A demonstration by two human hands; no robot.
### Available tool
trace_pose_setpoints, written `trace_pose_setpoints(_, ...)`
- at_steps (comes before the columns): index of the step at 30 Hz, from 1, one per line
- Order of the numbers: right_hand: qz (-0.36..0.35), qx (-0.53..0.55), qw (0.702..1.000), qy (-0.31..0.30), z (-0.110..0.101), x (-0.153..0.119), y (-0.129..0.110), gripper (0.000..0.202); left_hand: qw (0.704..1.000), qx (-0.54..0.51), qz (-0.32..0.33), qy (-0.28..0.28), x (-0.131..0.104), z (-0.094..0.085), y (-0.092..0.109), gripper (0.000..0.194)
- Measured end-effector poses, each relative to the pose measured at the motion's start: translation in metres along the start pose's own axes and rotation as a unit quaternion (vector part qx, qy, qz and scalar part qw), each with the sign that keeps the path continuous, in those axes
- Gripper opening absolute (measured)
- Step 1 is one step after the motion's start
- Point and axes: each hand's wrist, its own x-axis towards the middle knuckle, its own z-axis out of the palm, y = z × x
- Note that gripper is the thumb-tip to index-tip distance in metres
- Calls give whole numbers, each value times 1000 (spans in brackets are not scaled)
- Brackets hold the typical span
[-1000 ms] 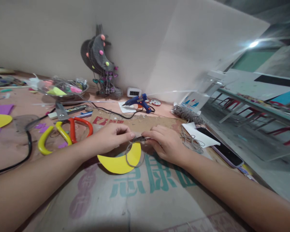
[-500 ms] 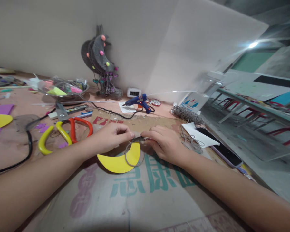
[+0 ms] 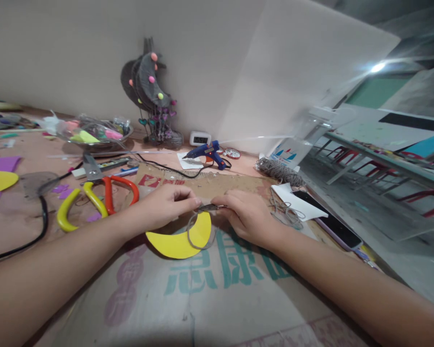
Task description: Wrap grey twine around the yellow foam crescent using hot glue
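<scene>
A yellow crescent (image 3: 177,245), seemingly card, slants over the cardboard. At its upper right tip lies a dark grey band, apparently wound cord. My left hand (image 3: 166,207) is closed, thumb and fingertips pinching at the left end of that band. From the other side my right hand (image 3: 248,217) pinches the band's right end, fingers bent together. A loop of grey cord (image 3: 188,236) hangs below the fingers across the crescent. Exactly what lies under the fingertips is hidden.
Yellow-and-red-handled scissors (image 3: 94,195) lie left of my hands. Behind stand a blue glue gun (image 3: 210,153), a small clock (image 3: 200,139) and grey crescent ornaments (image 3: 150,82). A bowl of bits (image 3: 94,135), a cord bundle (image 3: 280,171) and a phone (image 3: 332,224) surround the cardboard (image 3: 159,299).
Almost nothing differs. The crescent's tip and the dark band between my fingers have shifted very slightly; both hands keep their pinch.
</scene>
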Motion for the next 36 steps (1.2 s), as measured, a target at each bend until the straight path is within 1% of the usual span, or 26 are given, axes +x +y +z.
trace_pose_setpoints(4,20,48,998,23,0,-2,2,19,1000,-14,-10,2,0,0,0,32)
trace_pose_setpoints(8,21,45,999,7,0,-2,3,19,1000,-14,-5,2,1,0,0,32)
trace_pose_setpoints(12,34,50,998,15,0,-3,3,21,1000,-17,-7,3,0,0,1,31)
trace_pose_setpoints(17,81,81,992,44,0,-3,5,23,1000,-22,-15,1,-1,0,2,30)
trace_pose_setpoints(20,112,123,984,59,0,-2,3,26,999,-27,-20,6,-1,1,3,30)
trace_pose_setpoints(23,142,185,972,36,0,0,-2,26,999,-22,-6,26,0,1,2,30)
trace_pose_setpoints(27,200,243,949,-25,2,2,-7,14,999,-15,15,45,1,0,-1,29)
trace_pose_setpoints(29,223,263,938,-45,3,4,-8,13,999,-13,19,46,1,1,-1,29)
trace_pose_setpoints(32,236,287,927,-51,3,5,-10,12,999,-10,1,39,-1,3,2,32)
trace_pose_setpoints(34,236,293,925,-48,3,5,-11,12,999,-2,-18,38,-3,5,6,31)
trace_pose_setpoints(36,232,296,925,-48,3,5,-11,12,999,9,-23,38,-3,6,9,30)
